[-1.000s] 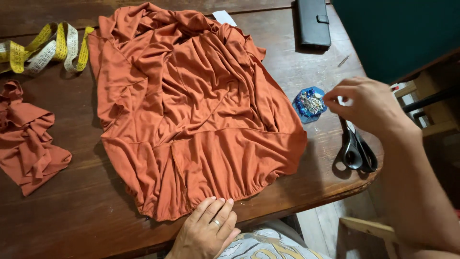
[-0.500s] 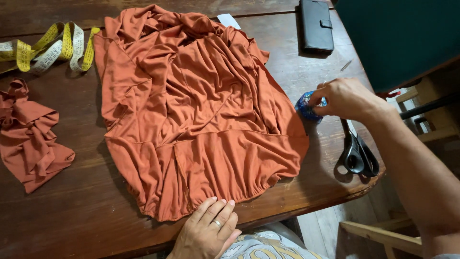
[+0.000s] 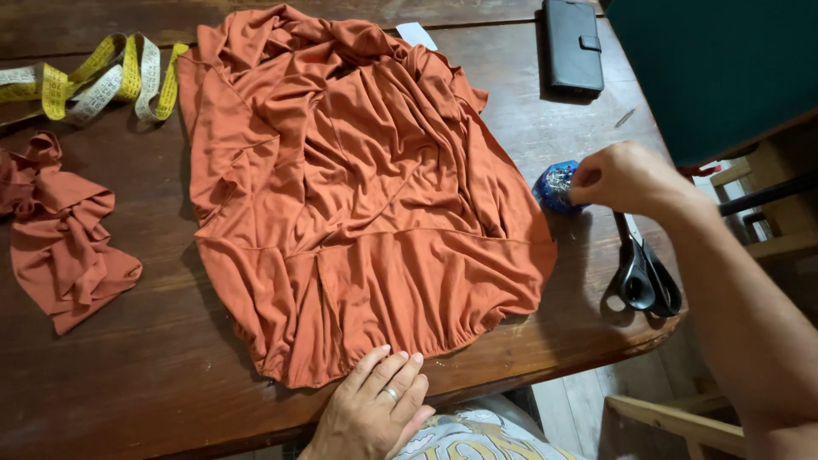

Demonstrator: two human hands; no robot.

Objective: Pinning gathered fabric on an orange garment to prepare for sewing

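- The right hand (image 3: pixel 626 177) reaches out over the far right side of the dark wooden table (image 3: pixel 153 366), its fingertips pinched at the top of a small round blue pin holder bristling with silvery pins (image 3: pixel 555 187); whether a pin is actually held between them cannot be told.
- The pin holder lies just to the left of that hand, touching its fingertips, and beside the right edge of the rumpled rust-orange jersey garment (image 3: pixel 358 196).
- The right hand is much the nearer of the two (the other is well apart, at the table's near edge).
- The left hand (image 3: pixel 375 413) lies flat and released, fingers together, pressing on the garment's lower hem.
- Black-handled scissors (image 3: pixel 641 273) lie just below the right wrist, blades pointing away up the table.
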